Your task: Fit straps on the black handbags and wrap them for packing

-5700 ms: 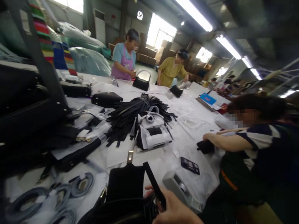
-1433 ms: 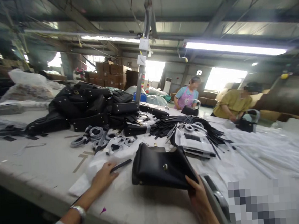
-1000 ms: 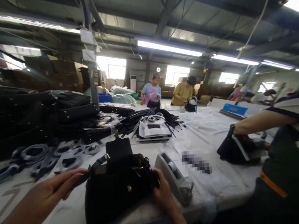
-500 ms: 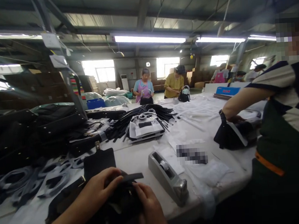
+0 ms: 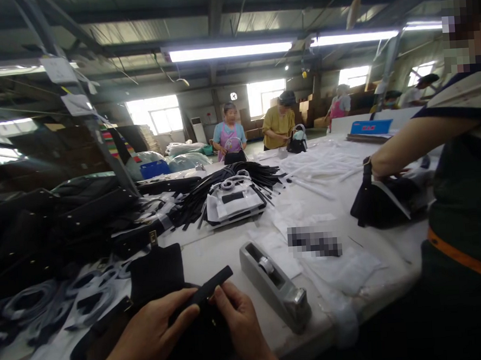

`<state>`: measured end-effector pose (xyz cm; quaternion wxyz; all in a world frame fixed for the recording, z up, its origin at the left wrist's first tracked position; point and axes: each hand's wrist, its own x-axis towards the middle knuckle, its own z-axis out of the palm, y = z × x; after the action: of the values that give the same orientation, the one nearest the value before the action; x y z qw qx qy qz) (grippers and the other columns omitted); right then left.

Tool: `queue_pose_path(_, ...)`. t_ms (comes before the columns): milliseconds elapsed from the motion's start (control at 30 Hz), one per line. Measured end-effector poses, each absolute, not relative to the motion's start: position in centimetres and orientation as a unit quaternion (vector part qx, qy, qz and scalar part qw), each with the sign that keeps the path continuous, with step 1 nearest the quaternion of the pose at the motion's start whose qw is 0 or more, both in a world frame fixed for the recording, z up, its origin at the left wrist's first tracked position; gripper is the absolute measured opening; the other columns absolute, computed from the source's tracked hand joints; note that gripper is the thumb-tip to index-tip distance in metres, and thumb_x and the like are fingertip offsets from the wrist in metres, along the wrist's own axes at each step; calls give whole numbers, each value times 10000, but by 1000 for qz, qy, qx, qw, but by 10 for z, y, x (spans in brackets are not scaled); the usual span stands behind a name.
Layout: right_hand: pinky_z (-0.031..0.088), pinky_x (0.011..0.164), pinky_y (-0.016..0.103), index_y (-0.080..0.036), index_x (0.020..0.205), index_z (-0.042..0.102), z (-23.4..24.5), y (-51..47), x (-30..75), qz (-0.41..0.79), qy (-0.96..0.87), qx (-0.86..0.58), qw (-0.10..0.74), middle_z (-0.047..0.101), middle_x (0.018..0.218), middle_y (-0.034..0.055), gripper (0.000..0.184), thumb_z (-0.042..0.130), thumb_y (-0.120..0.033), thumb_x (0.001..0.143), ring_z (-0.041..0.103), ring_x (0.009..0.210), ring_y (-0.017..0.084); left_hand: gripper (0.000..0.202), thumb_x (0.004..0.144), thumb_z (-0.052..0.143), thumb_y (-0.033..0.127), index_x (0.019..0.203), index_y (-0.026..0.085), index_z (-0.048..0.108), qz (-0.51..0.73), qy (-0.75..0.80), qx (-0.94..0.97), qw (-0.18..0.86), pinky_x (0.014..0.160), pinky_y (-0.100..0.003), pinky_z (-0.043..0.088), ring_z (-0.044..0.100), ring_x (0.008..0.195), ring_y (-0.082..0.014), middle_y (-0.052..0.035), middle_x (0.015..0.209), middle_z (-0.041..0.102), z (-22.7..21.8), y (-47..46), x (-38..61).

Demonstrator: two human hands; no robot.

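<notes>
A short black strap (image 5: 214, 283) slants up to the right between my hands. My left hand (image 5: 167, 320) is closed around its lower part, thumb toward the strap's face. Near the upper end, my right hand (image 5: 234, 308) pinches its lower edge between thumb and fingers. Under both hands lies a black handbag (image 5: 201, 340), its dark body partly hidden by my forearms. Behind my left hand its black flap (image 5: 158, 269) stands up, with a gold-coloured metal fitting (image 5: 153, 238) at the top.
A grey tape dispenser (image 5: 273, 286) stands right of my hands. Beyond lie a white-wrapped bag (image 5: 236, 202) and a heap of black strips (image 5: 260, 173). Wrapped coiled straps (image 5: 28, 301) and piled black bags (image 5: 56, 224) fill the left. A co-worker's arm (image 5: 417, 142) reaches over a black bag at right.
The strap has tilted, its free end rising up and to the right. My right hand has come up along it. The view has turned slightly.
</notes>
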<state>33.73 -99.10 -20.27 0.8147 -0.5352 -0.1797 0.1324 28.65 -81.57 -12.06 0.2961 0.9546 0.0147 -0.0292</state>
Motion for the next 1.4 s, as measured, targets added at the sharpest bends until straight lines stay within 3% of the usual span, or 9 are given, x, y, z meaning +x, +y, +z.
queue_pose_path(67,509,765,281,-175,858,731,-203,-986,335,122,-190,-539,811,651,870,29,334,591,-464,951,629,851,198,339,948,535,499,1089,299,770,-25,12,947,320,873,-273,532,717,1034,-277,1,1087,802,-117,-816,291)
queue_pose_path(167,509,835,299,-223,1060,729,-206,-984,332,90,-229,-576,779,691,995,33,199,632,-330,924,646,946,217,341,918,590,501,1045,248,781,-50,31,915,399,740,-254,551,726,827,-232,-9,913,803,-116,-815,296)
queue_pose_path(267,522,833,312,-274,1240,664,-207,-987,330,80,-253,-622,737,715,1048,24,400,683,-197,848,666,931,219,427,887,619,562,1083,208,756,-122,78,854,499,487,-196,455,596,534,-135,18,700,715,-117,-810,295)
queue_pose_path(400,482,987,344,-317,1168,727,-199,-994,333,92,-324,-655,676,690,1176,20,464,770,-111,754,625,1127,253,543,800,686,632,1185,250,721,-149,127,814,547,445,-177,405,557,503,-115,36,698,700,-105,-800,288)
queue_pose_path(600,519,833,288,-284,929,781,-185,-1000,342,112,-346,-687,628,690,978,-11,256,815,-128,729,652,931,204,326,819,695,558,1007,322,817,-136,77,898,412,787,-214,545,730,896,-224,26,932,817,-78,-792,274)
queue_pose_path(800,516,896,311,-284,993,767,-192,-996,346,62,-325,-670,664,697,1014,8,295,836,-177,727,655,992,217,558,771,627,689,1152,299,750,-162,171,883,406,384,-209,474,653,448,-171,16,684,759,-90,-784,264)
queue_pose_path(933,510,855,274,-262,957,753,-201,-990,338,33,-308,-668,677,685,983,0,326,864,-123,684,647,941,197,341,796,676,548,993,302,805,-137,97,916,366,719,-228,579,758,875,-247,9,931,820,-78,-790,266)
queue_pose_path(1000,513,832,271,-250,949,744,-205,-985,332,15,-307,-663,682,678,968,5,334,885,-137,667,643,921,198,270,777,711,474,955,302,817,-133,86,928,338,802,-231,560,749,946,-257,20,948,826,-67,-795,268)
queue_pose_path(1400,539,742,359,-217,954,727,-217,-970,311,-156,-330,-681,634,710,909,74,317,874,-379,724,670,845,265,165,748,655,348,819,344,804,-128,66,984,101,684,-265,472,733,795,-233,43,806,806,-42,-823,274)
